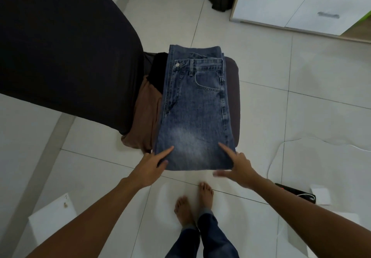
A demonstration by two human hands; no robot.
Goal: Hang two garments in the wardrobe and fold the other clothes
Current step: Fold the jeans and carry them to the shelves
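Left hand (149, 164) lay at the near left corner of the folded jeans (193, 109), forefinger stretched flat on the denim and thumb tucked against the hem, so it seemed to pinch that corner lightly; the right hand (237, 166) was spread at the near right corner, forefinger pointing onto the cloth and the other fingers blurred just off the edge, holding nothing that could be made out. The jeans rested waistband-away on a dark stool (233, 89) beside a black-covered bed (66, 42), over a brown garment (145, 121) and a black garment (158, 71) (both hanging out on the left). The step in hand looked like the folding of the jeans, already doubled lengthwise. Next would likely call for both hands to take the near hem and carry it up toward the waistband, keeping the edges square so the stack beneath did not slide. A white wardrobe (297, 0) stood well apart, beyond the tiled floor (301, 107).
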